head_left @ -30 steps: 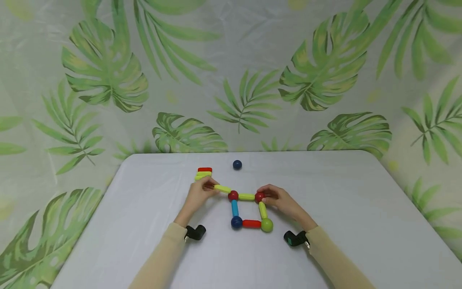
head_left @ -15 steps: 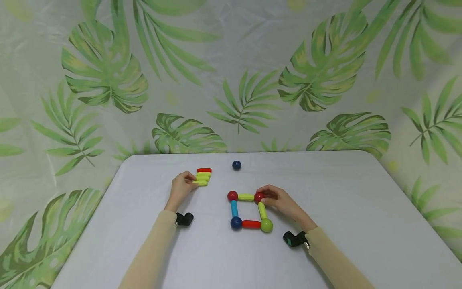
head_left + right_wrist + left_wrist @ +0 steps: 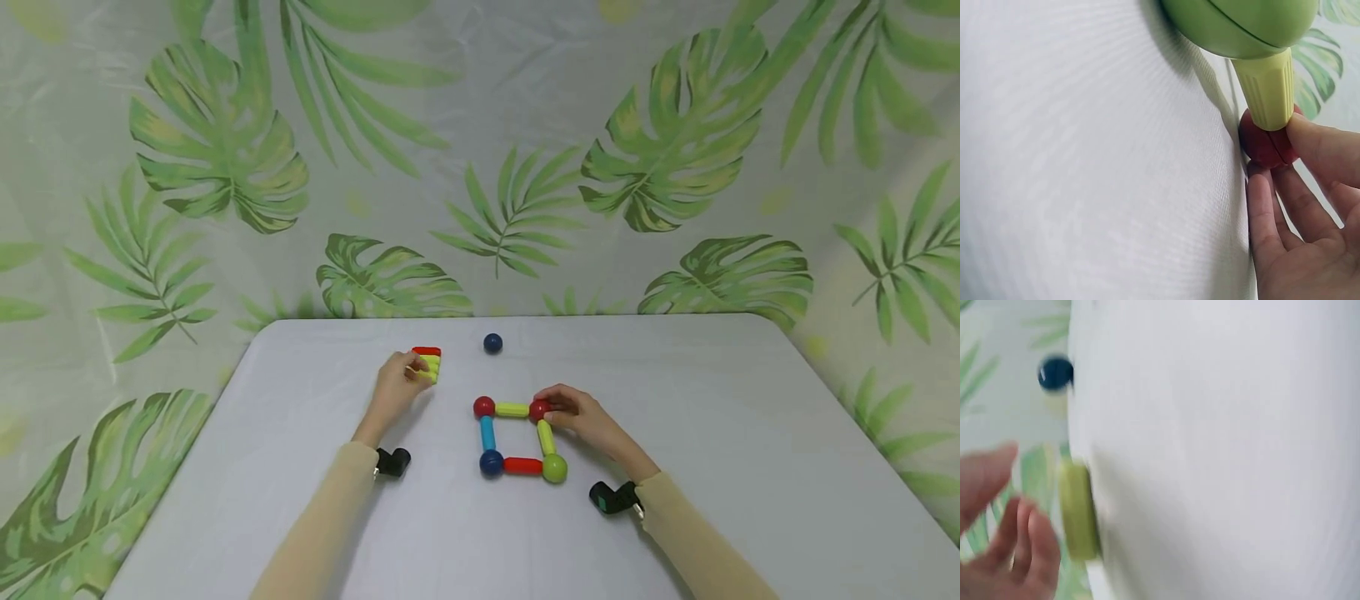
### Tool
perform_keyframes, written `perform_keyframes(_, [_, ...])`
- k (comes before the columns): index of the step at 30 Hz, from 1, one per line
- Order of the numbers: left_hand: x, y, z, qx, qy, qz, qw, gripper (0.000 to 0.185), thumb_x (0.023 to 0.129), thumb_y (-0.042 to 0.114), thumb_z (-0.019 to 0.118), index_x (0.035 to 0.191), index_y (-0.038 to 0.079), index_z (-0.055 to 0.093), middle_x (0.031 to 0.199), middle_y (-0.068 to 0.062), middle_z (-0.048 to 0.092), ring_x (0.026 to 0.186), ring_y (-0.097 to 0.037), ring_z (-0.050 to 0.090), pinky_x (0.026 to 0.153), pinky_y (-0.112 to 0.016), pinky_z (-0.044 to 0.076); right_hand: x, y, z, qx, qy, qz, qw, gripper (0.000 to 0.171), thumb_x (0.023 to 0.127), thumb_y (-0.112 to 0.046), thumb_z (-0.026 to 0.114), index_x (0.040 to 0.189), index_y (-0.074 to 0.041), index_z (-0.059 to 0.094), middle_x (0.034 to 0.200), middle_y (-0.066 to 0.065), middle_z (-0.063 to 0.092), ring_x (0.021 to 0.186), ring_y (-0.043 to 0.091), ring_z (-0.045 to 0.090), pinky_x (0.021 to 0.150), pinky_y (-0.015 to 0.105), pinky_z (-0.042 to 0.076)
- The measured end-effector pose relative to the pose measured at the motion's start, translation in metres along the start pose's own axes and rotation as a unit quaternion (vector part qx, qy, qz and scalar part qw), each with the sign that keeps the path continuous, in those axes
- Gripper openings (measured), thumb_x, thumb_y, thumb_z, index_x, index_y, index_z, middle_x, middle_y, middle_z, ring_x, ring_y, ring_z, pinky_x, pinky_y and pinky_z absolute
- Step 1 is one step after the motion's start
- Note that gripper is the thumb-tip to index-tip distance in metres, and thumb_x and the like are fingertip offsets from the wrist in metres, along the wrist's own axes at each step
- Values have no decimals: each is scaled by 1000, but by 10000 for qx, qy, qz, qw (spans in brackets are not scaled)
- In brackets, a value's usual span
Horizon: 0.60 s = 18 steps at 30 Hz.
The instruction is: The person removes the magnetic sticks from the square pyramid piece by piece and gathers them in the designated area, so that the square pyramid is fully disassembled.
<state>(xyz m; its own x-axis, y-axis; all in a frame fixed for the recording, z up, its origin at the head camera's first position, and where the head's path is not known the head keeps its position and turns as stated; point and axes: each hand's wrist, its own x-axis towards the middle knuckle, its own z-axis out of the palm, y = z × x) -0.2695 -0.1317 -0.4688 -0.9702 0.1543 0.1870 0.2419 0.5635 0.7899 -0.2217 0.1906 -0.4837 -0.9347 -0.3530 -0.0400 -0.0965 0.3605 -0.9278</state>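
Four-sided and flat on the table, a frame of sticks and balls lies in front of me. My right hand [image 3: 588, 419] holds the red ball [image 3: 1266, 140] at its far right corner between thumb and fingers. A yellow-green stick [image 3: 1266, 87] joins that ball to the green ball [image 3: 554, 468]. The other corners are a red ball [image 3: 484, 407] and a dark blue ball [image 3: 491, 463]. My left hand [image 3: 397, 385] is beside a row of loose sticks, partly covering them. In the left wrist view, its thumb and fingers are apart, next to a yellow-green stick [image 3: 1079, 511].
A red stick [image 3: 427, 351] lies at the far end of the loose row. One loose dark blue ball [image 3: 492, 343] sits near the back of the white table [image 3: 720, 417]. Behind hangs a leaf-patterned cloth [image 3: 525, 100].
My left hand has carried a yellow-green stick from the near frame corner to the loose row and let go of it. It has since shifted slightly right. The right hand stays put.
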Motion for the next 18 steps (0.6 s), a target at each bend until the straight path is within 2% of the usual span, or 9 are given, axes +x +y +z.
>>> perform_keyframes(2, [-4, 13, 12, -89, -913, 395, 9950, 18, 86, 5, 70, 103, 3, 63, 101, -10, 60, 89, -24, 61, 75, -33, 51, -1, 0, -1, -49, 28, 24, 10000, 30, 94, 0, 57, 124, 0, 56, 121, 17, 58, 114, 35, 52, 97, 46, 43])
perform_keyframes(4, [-6, 27, 24, -30, -1811, 637, 9814, 23, 91, 11, 65, 113, 5, 61, 106, -7, 62, 90, -22, 60, 74, -31, 51, -1, -1, -1, -47, 52, 49, 10000, 30, 94, -2, 58, 124, -2, 57, 121, 14, 58, 114, 32, 52, 97, 44, 43])
perform_keyframes(6, [-6, 38, 35, 213, -2281, 760, 9704, 24, 93, 15, 63, 116, 7, 60, 104, -5, 62, 87, -19, 59, 72, -28, 50, -1, -2, -2, -14, 19, -26, 10000, 30, 94, -5, 58, 124, -2, 56, 121, 14, 58, 114, 32, 53, 97, 43, 43])
perform_keyframes(9, [-4, 47, 47, 787, -2353, 863, 9649, 19, 90, 14, 66, 108, 10, 61, 97, -2, 59, 81, -17, 53, 67, -26, 47, -1, -2, -2, 122, -44, -32, 9999, 30, 94, -7, 59, 123, -2, 57, 120, 15, 59, 114, 31, 53, 97, 43, 43])
perform_keyframes(13, [-6, 53, 54, 1477, -2365, 1073, 9543, 17, 87, 14, 68, 103, 15, 62, 97, -1, 52, 85, -17, 48, 70, -25, 44, -5, 1, -2, 111, -67, 43, 9999, 29, 94, -6, 60, 122, -2, 58, 119, 13, 60, 113, 31, 54, 96, 42, 44])
perform_keyframes(16, [-9, 57, 56, 1797, -2370, 1362, 9450, 15, 89, 14, 67, 104, 16, 65, 101, -2, 48, 87, -18, 49, 73, -25, 45, -8, 1, -2, 59, -64, 1, 10000, 29, 94, -6, 59, 122, -2, 57, 119, 13, 59, 114, 32, 53, 96, 44, 44])
perform_keyframes(18, [-10, 57, 56, 1801, -2284, 1427, 9461, 16, 90, 13, 66, 105, 16, 66, 104, -2, 47, 89, -18, 50, 76, -25, 47, -10, -1, -2, 48, -52, -23, 10000, 29, 94, -7, 59, 123, -2, 57, 120, 14, 59, 114, 32, 53, 97, 44, 44])
